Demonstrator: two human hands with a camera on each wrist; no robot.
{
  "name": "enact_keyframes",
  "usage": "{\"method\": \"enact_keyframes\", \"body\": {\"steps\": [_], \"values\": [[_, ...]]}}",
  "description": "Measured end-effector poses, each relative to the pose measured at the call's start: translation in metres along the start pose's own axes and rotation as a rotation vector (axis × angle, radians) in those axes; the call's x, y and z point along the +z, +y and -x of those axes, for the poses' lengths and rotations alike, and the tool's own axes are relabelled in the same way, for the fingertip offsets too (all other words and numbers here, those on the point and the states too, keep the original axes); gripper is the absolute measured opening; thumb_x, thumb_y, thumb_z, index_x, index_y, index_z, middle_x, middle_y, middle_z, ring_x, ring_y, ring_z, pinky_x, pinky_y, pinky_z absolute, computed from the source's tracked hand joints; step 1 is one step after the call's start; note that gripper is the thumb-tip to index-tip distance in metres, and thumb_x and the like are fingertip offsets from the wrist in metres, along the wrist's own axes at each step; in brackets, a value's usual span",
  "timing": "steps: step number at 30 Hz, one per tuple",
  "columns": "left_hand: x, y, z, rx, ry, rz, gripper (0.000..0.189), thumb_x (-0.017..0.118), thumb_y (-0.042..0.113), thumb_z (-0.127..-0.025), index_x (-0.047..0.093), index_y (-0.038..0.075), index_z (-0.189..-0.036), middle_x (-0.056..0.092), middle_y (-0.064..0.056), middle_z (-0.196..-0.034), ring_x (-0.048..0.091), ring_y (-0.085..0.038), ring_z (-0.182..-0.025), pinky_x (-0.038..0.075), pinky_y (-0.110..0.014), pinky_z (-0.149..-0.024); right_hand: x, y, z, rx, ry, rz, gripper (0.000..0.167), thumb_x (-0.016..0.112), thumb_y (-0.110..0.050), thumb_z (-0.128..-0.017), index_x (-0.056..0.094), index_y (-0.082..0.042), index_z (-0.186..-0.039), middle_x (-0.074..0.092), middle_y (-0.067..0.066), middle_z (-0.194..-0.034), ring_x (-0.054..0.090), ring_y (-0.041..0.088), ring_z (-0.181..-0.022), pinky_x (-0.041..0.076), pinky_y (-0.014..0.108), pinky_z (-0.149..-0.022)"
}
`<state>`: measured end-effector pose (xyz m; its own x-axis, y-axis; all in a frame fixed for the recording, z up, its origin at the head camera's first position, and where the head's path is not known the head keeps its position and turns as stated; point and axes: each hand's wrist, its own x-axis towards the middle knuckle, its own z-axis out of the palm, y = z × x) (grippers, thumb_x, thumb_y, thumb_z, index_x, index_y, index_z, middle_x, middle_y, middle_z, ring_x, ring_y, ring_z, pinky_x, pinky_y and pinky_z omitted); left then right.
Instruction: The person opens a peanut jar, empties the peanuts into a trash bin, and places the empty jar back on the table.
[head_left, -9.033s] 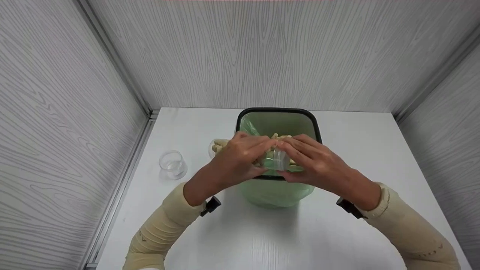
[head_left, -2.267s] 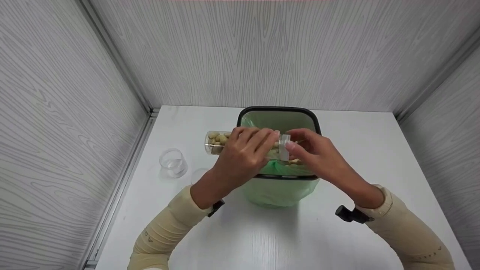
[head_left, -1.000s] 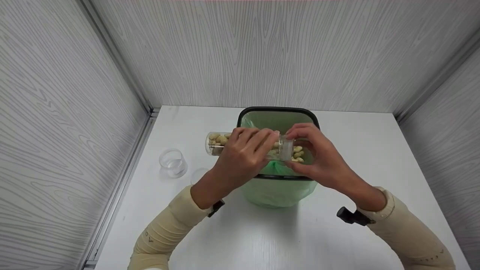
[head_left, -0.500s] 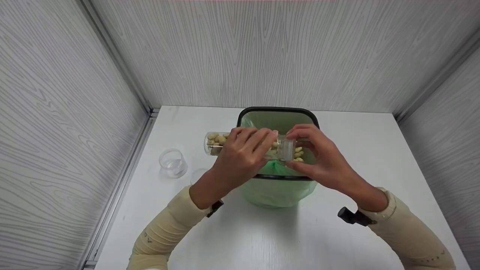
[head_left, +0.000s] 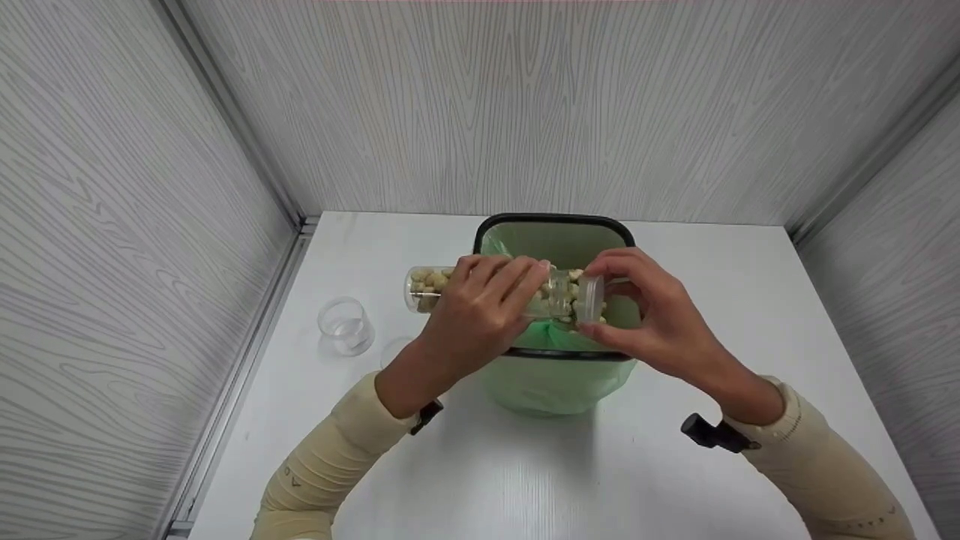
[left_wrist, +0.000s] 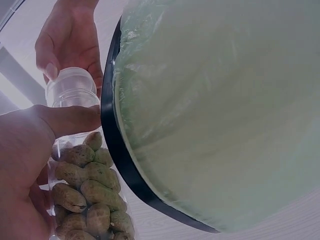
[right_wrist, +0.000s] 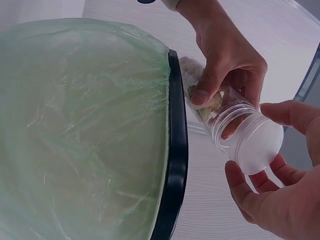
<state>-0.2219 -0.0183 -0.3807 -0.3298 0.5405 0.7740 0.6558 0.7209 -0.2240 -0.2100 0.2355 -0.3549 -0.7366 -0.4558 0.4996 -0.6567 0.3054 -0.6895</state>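
My left hand [head_left: 480, 315] grips a clear plastic jar [head_left: 427, 289] of unshelled peanuts, held on its side over the bin with its mouth to the right. Between the thumb and fingers of my right hand [head_left: 660, 311] is a translucent screw lid [head_left: 591, 300]. A small gap shows in the head view between the lid and the jar's threaded neck [head_left: 559, 292]. In the right wrist view the lid [right_wrist: 257, 145] sits tilted at the mouth. More peanuts [head_left: 574, 289] show beyond the neck, inside the bin. The left wrist view shows peanuts [left_wrist: 90, 185] filling the jar's lower part.
A green bag lines the bin [head_left: 555, 356], which has a black rim and stands mid-table. On the left stands a small clear cup [head_left: 346, 328]. Another clear round piece [head_left: 394, 351] lies partly behind my left wrist. Grey wood-grain walls [head_left: 480, 112] enclose the table.
My right hand has drawn the lid rightward, away from the jar's neck, which is now bare. The left hand and jar have shifted slightly left.
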Motion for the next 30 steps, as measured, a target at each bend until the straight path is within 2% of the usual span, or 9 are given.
{"method": "enact_keyframes", "body": {"steps": [6,12,22,30], "values": [[0.001,-0.002,0.002,0.001,-0.002,0.000,0.036,0.067,0.015,-0.095,0.069,0.011,-0.131,0.075,-0.005,-0.118,0.071,-0.023,-0.101,0.056,-0.041,-0.086,-0.003,0.002,0.001,0.019,-0.004,0.045,0.053,0.085,0.003,-0.078,0.064,-0.004,-0.126,0.061,0.007,-0.126,0.062,0.011,-0.110,0.056,0.017,-0.090],[0.002,-0.004,0.005,-0.001,-0.009,0.019,0.043,0.075,0.015,-0.091,0.068,0.010,-0.133,0.074,-0.006,-0.120,0.071,-0.023,-0.104,0.055,-0.042,-0.088,-0.006,0.003,0.003,0.043,0.005,0.084,0.052,0.083,0.004,-0.077,0.064,-0.006,-0.125,0.062,0.004,-0.126,0.061,0.010,-0.109,0.056,0.017,-0.090],[0.003,-0.009,0.011,-0.006,-0.009,0.041,0.060,0.086,0.035,-0.085,0.067,0.010,-0.135,0.073,-0.006,-0.122,0.070,-0.024,-0.106,0.054,-0.042,-0.090,-0.013,0.007,0.005,0.056,0.046,0.098,0.052,0.081,0.008,-0.075,0.065,-0.005,-0.123,0.062,0.004,-0.124,0.059,0.012,-0.107,0.052,0.015,-0.091],[0.004,-0.012,0.016,-0.009,-0.016,0.010,0.065,0.088,0.039,-0.082,0.066,0.010,-0.136,0.074,-0.006,-0.122,0.071,-0.024,-0.105,0.055,-0.042,-0.088,-0.019,0.010,0.009,0.089,0.090,0.086,0.058,0.083,0.012,-0.072,0.063,0.001,-0.125,0.061,0.005,-0.125,0.060,0.010,-0.108,0.050,0.013,-0.094]]}}
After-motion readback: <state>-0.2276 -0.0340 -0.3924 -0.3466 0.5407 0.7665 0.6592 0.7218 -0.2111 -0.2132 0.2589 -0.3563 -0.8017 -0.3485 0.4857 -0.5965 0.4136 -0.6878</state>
